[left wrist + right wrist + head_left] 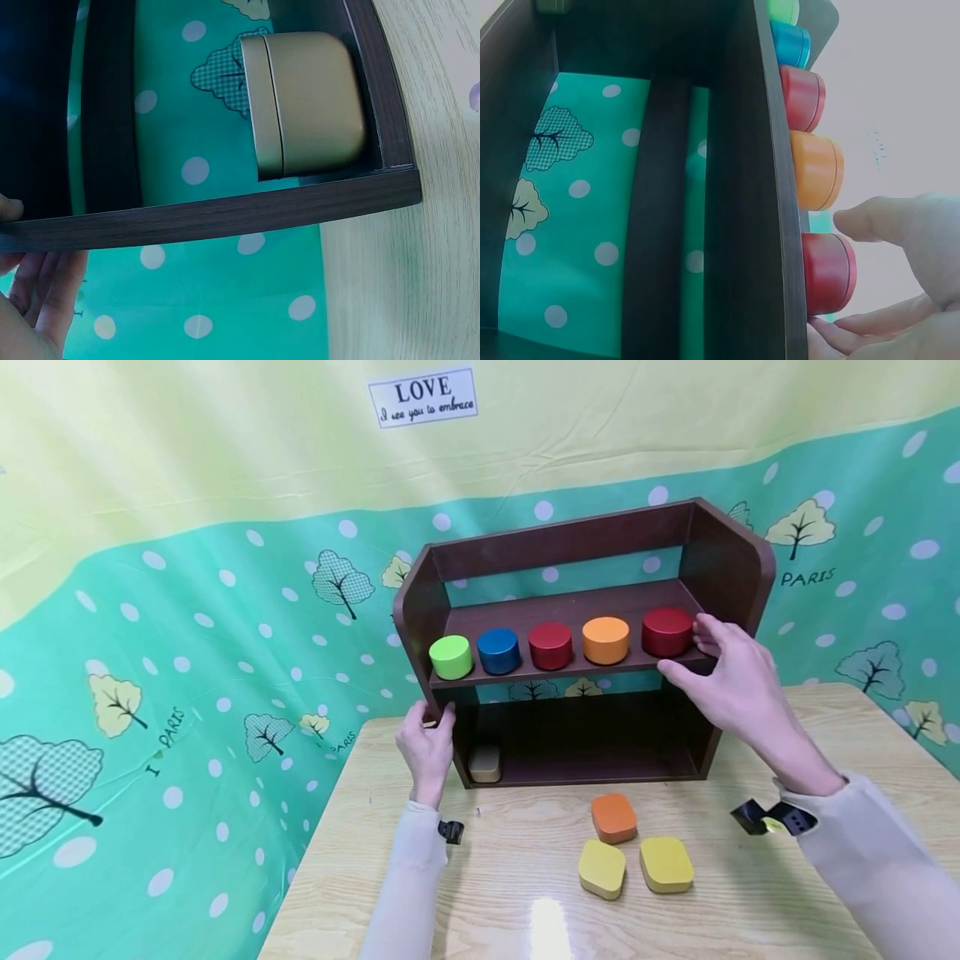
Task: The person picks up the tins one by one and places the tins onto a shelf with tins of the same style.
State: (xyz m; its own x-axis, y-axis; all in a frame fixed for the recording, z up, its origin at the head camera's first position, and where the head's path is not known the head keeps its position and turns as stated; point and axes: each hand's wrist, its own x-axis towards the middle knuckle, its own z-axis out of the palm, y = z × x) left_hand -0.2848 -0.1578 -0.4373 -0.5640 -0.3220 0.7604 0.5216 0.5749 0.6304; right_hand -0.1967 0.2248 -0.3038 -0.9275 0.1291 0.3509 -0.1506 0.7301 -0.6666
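A dark brown two-tier shelf stands on the table. Along its upper board sit round tins in a row: a green tin, a blue tin, a red tin, an orange tin and, at the right end, another red tin. Thumb and fingers of my right hand are spread about that end tin; the right wrist view shows the thumb apart from it. My left hand grips the shelf's left side panel, thumb inside and fingers outside.
A gold tin stands in the lower compartment's left corner. Before the shelf, an orange rounded-square tin and two yellow ones, a left tin and a right tin, lie on the wooden table. A patterned cloth hangs behind.
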